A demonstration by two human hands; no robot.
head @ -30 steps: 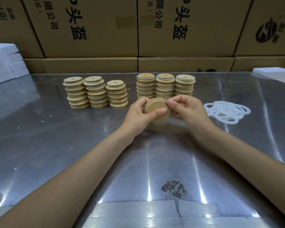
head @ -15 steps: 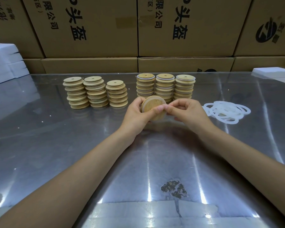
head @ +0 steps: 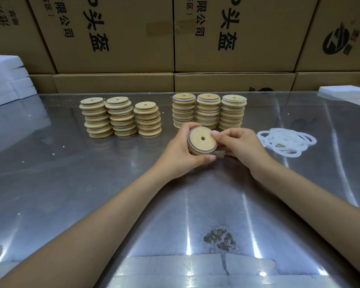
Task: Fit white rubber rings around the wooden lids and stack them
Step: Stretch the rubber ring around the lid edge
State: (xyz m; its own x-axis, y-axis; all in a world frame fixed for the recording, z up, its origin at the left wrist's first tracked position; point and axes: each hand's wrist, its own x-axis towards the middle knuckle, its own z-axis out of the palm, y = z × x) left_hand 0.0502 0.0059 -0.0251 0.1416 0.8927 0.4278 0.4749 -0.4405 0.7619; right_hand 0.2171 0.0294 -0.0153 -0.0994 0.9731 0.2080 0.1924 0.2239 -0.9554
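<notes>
- The left hand (head: 180, 151) grips a wooden lid (head: 202, 140) from its left side: its fingers (head: 188, 126) curl over the lid's top edge and the thumb lies along the bottom edge
- The right hand (head: 240, 145) pinches the same lid at its right edge, thumb tip on the rim and the other fingers curled behind
- The held lid is tilted so its flat face with a small centre hole faces the camera; a white rubber ring (head: 189, 140) shows as a thin pale band around its rim
- The lid is held above the desk (head: 50, 183), in front of the ringed stacks
- Just behind the lid stand three stacks of ringed lids (head: 209, 112), side by side and touching or nearly so, with white bands showing at the top lids
- To the left of the lid, further back, stand three stacks of bare lids (head: 121, 118); the one nearest the lid is the shortest
- To the right of the lid, beside the right hand, a loose pile of white rings (head: 287, 141) lies flat on the desk
- Behind the stacks, cardboard boxes (head: 112, 38) with black print form a wall along the desk's far edge
- Far left of the lid is a stack of white foam blocks (head: 6, 80); far right, a flat white block (head: 344, 93)
- Nearer the camera than the lid, a dark worn patch (head: 219, 239) marks the shiny desk surface
</notes>
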